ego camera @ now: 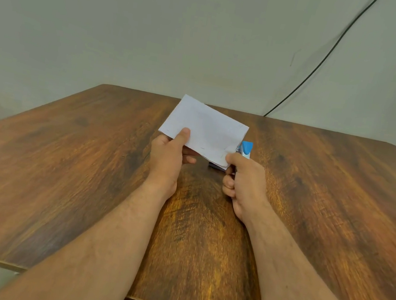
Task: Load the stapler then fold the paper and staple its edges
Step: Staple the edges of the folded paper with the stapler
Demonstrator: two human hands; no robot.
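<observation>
Stapler [245, 149] bites the paper's [208, 128] right edge.

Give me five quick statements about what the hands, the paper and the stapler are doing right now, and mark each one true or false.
1. The left hand holds the folded paper by its near edge. True.
2. The paper lies flat on the table. False: it is held up above the table.
3. The right hand grips the stapler at the paper's right corner. True.
4. The stapler's visible top is red. False: it is blue.
5. A dark cable runs down the wall behind the table. True.
</observation>
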